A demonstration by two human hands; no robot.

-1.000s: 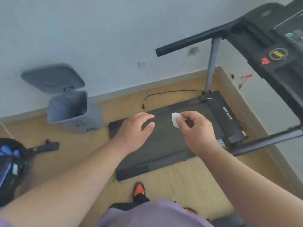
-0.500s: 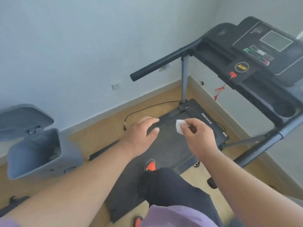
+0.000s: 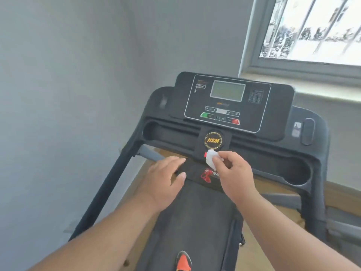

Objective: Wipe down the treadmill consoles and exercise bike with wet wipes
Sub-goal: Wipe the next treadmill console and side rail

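Here, the folded wet wipe (image 3: pixel 211 159) is sitting pinched in the right hand (image 3: pixel 232 173), just below the treadmill console (image 3: pixel 226 106), which is lying up and ahead, its long axis running left to right. The left hand (image 3: pixel 166 177) is hovering beside it, fingers relaxed and holding nothing, over the belt (image 3: pixel 195 222); a window (image 3: pixel 312 30) is showing at the upper right.

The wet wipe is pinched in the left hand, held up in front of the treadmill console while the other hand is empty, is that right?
Not quite. The head view shows the wet wipe pinched in the right hand, not the left. It is held in front of the treadmill console, and the left hand is the empty one.
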